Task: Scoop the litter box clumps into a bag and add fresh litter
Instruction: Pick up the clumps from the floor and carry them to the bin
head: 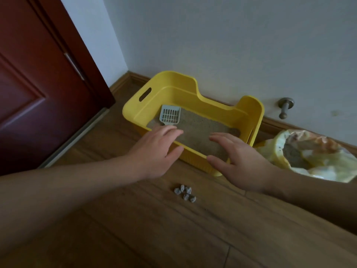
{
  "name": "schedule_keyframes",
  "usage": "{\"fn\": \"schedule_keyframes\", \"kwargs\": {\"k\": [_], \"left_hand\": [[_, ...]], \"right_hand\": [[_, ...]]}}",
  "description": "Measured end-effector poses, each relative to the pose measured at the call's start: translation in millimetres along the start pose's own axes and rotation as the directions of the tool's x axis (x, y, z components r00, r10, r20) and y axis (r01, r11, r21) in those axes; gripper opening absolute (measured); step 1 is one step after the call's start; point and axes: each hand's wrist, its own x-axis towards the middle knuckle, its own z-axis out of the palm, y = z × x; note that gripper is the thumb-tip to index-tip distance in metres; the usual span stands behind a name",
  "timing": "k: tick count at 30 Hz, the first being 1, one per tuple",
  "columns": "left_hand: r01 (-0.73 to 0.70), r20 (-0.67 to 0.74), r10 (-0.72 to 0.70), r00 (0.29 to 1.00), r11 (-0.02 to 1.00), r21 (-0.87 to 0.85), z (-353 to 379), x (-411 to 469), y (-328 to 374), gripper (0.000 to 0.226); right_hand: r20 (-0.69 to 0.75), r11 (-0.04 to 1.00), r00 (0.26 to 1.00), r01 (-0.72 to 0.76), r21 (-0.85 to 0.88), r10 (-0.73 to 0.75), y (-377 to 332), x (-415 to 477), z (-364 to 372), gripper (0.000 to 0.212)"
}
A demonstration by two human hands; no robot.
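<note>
A yellow litter box [249,108] stands on the wooden floor against the wall, with sandy litter [197,130] inside. A pale grey slotted scoop [170,115] rests in its left part, leaning on the wall of the box. My left hand [156,151] and my right hand [239,161] hover over the near rim, both open with fingers spread and holding nothing. To the right sits a yellowish plastic bag [328,165], open, with grey litter clumps [293,155] inside. Several small grey clumps [185,192] lie on the floor in front of the box.
A dark red door [38,84] fills the left side, close to the box. A metal door stopper [285,109] sticks out of the wall just right of the box. A wooden baseboard [289,125] runs along the wall.
</note>
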Motion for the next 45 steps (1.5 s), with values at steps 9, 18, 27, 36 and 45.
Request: {"fn": "schedule_keyframes", "kwargs": {"k": [9,18,27,36,45], "left_hand": [[-0.076,0.108,0.079,0.991,0.997,-0.029,34.8,-23.4,-14.6,0.055],[-0.095,0.191,0.102,0.976,0.994,-0.046,68.5,-20.5,-39.9,0.061],[-0.061,0.270,0.087,0.959,0.993,-0.101,100.8,-7.9,-53.9,0.062],[-0.042,0.317,0.087,0.944,0.988,-0.147,134.7,4.7,-57.2,0.059],[0.044,0.349,0.011,0.937,0.988,-0.149,162.2,7.4,-65.8,0.054]], "right_hand": [[0.133,0.997,0.989,0.060,0.056,-0.067,-9.2,-22.7,37.8,0.062],[0.279,0.998,0.959,-0.057,0.028,0.047,-5.9,-10.4,82.2,0.063],[0.300,0.989,0.943,-0.148,-0.001,0.142,9.8,-5.2,119.9,0.061],[0.302,0.977,0.934,-0.210,0.029,0.192,29.3,0.7,147.0,0.060],[0.307,0.956,0.918,-0.286,0.068,0.252,41.8,4.7,175.5,0.047]]}}
